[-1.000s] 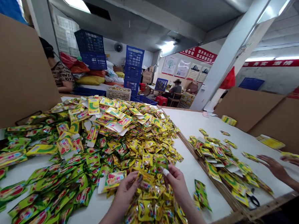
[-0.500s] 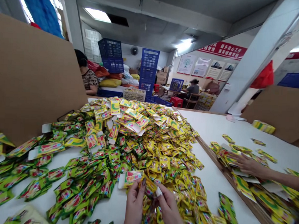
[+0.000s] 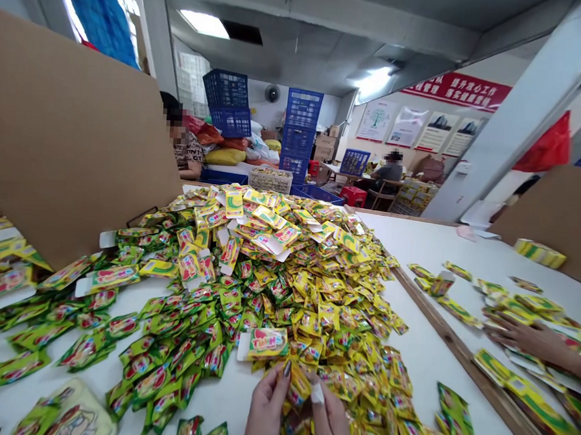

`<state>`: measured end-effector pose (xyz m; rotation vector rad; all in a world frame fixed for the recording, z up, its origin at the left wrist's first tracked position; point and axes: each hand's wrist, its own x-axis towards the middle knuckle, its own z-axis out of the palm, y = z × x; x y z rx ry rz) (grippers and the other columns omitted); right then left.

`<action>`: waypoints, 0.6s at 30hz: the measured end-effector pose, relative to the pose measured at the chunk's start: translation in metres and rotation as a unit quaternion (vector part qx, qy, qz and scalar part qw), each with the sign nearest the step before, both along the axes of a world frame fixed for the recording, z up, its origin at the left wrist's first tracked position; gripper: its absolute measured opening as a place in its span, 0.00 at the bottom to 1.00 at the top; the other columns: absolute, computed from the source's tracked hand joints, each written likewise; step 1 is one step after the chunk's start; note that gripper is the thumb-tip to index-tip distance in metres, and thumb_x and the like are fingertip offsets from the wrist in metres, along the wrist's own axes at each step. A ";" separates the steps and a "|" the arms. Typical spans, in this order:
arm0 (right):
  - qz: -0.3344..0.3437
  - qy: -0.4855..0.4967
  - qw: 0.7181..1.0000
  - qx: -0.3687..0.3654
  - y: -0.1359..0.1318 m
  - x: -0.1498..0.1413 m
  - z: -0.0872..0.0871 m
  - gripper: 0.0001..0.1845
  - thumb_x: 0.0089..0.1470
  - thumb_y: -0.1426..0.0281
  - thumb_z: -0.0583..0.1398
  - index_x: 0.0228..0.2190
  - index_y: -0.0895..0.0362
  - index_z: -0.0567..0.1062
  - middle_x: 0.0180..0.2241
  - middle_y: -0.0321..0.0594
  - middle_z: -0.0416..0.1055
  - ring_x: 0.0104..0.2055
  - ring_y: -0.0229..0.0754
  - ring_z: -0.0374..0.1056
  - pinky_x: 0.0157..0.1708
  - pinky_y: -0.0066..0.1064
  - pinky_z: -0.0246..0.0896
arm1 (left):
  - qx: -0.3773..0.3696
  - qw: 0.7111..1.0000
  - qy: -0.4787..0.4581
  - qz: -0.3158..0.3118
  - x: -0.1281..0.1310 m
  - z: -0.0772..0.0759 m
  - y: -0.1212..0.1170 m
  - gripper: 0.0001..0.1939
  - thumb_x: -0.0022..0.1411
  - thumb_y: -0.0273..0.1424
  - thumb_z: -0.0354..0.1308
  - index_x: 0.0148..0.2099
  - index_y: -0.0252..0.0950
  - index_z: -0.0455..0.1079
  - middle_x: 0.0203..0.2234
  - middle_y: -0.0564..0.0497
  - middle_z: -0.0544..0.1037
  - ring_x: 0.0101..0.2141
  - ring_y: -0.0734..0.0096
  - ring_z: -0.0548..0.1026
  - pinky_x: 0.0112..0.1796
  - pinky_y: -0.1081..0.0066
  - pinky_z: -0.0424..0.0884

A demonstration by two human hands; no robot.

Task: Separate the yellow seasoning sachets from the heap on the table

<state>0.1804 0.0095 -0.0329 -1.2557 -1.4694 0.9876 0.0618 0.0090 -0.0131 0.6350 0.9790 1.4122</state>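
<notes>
At the near edge of the big heap, my left hand (image 3: 267, 404) and my right hand (image 3: 327, 419) pinch a small yellow candy packet (image 3: 300, 387) between them. White tape wraps one fingertip of the right hand. Just beyond the left fingers lies a flat printed box (image 3: 268, 341) with its white end flap out. Yellow packets (image 3: 382, 404) spread around and under the right hand. Green packets (image 3: 166, 367) lie to the left of my hands. What the lower fingers do is hidden.
Open printed boxes (image 3: 266, 219) top the heap. A cardboard panel (image 3: 80, 141) stands at left. A wooden strip (image 3: 452, 336) divides the white table at right, where another person's hand (image 3: 532, 340) touches yellow boxes. A square cartoon-printed item (image 3: 85, 414) lies at near left.
The view has shifted, so the scene sits further right. My hands have drawn closer together around the yellow packet. The other person's hand has moved along the boxes at right.
</notes>
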 end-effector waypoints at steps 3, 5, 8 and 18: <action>0.012 0.068 0.997 -0.028 -0.002 -0.013 -0.006 0.24 0.50 0.53 0.56 0.46 0.51 0.71 0.37 0.44 0.74 0.36 0.48 0.69 0.33 0.33 0.66 | 0.038 0.987 0.147 0.057 0.004 -0.009 0.003 0.21 0.53 0.46 0.55 0.37 0.34 0.71 0.35 0.44 0.76 0.40 0.58 0.73 0.43 0.62 0.69; 0.021 0.093 0.994 -0.049 0.006 -0.016 0.000 0.28 0.47 0.52 0.58 0.47 0.54 0.69 0.30 0.43 0.74 0.27 0.44 0.68 0.25 0.30 0.65 | 0.059 0.975 0.203 0.074 -0.004 -0.012 0.006 0.21 0.56 0.45 0.52 0.43 0.34 0.68 0.41 0.41 0.73 0.45 0.57 0.70 0.47 0.60 0.66; 0.018 0.108 0.990 -0.091 0.025 -0.007 0.021 0.28 0.43 0.52 0.61 0.42 0.57 0.70 0.18 0.34 0.67 0.16 0.36 0.59 0.14 0.25 0.55 | 0.071 0.913 0.382 0.122 -0.035 -0.014 0.013 0.21 0.60 0.40 0.46 0.53 0.35 0.59 0.50 0.40 0.66 0.53 0.56 0.62 0.53 0.53 0.57; 0.104 0.204 0.948 -0.223 0.046 0.002 0.042 0.29 0.36 0.57 0.67 0.41 0.59 0.72 0.21 0.33 0.71 0.14 0.31 0.62 0.16 0.24 0.63 | 0.092 0.845 0.524 0.049 -0.089 -0.024 0.042 0.29 0.57 0.40 0.48 0.59 0.35 0.50 0.28 0.51 0.75 0.36 0.59 0.74 0.44 0.55 0.66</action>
